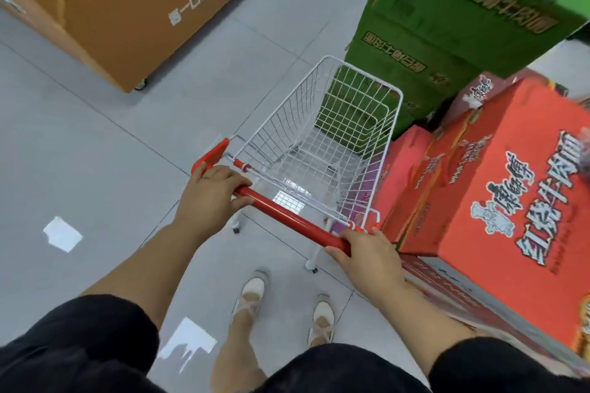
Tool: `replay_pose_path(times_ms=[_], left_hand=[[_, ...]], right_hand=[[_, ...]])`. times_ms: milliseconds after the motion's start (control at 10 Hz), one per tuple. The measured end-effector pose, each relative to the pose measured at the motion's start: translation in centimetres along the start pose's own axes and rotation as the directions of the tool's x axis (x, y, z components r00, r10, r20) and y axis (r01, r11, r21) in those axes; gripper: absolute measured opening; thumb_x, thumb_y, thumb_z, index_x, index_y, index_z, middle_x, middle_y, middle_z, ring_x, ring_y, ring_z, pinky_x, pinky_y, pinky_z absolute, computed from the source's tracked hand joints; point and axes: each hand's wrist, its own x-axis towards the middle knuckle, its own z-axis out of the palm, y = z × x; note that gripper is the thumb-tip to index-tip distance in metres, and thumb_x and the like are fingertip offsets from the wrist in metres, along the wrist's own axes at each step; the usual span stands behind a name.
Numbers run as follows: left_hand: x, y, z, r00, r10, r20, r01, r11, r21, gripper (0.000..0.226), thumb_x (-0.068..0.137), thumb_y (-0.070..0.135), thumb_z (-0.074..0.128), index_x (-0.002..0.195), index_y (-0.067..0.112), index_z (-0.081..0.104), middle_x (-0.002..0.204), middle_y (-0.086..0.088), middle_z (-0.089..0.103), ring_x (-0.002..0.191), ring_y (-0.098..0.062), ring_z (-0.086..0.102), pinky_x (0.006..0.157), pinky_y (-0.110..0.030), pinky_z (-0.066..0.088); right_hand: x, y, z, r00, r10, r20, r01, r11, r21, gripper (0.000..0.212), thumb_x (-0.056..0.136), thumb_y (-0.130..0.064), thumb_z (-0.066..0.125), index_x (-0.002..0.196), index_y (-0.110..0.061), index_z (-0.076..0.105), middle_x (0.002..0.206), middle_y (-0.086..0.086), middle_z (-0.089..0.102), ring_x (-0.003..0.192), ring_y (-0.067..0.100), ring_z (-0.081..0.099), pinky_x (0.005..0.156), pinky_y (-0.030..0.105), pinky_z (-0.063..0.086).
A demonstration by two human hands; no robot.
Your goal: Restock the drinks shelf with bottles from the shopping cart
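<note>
Shopping cart, white wire with a red handle bar, stands on the floor just beyond both grips; left grip and right grip clench the bar's ends.

bright, even overhead light glares in patches on the floor; frame edges are bent and blurred.

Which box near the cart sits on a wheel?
The brown box at upper left: a caster shows under its corner. The green cartons and red cartons show none.
</note>
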Motion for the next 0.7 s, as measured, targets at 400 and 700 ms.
replay_pose_path(times_ms=[400, 700], left_hand=[[8.1, -2.1, -2.3, 0.968, 0.236, 0.080, -0.243, 0.966, 0.087, 0.046, 0.079, 0.063, 0.052, 0.113, 0.034, 0.062, 0.112, 0.013, 0.064, 0.118, -0.013, 0.050, 0.103, -0.032, 0.020], [8.4, -0.7, -3.7, 0.952, 0.189, 0.240, -0.213, 0.974, 0.077, 0.044, 0.085, 0.051, 0.055, 0.125, 0.031, 0.054, 0.130, 0.003, 0.055, 0.124, -0.019, 0.045, 0.107, -0.038, 0.028]], right_hand=[[2.3, -2.5, -0.7, 0.976, 0.219, -0.002, -0.218, 0.973, 0.069, 0.032, 0.090, -0.051, 0.049, 0.102, -0.026, 0.062, 0.096, -0.008, 0.067, 0.080, 0.007, 0.040, 0.093, 0.023, 0.031], [2.2, -2.6, -2.4, 0.944, 0.291, 0.156, -0.326, 0.895, 0.303, 0.039, 0.088, -0.043, 0.058, 0.119, -0.020, 0.059, 0.113, -0.001, 0.065, 0.108, 0.019, 0.055, 0.085, 0.028, 0.042]])
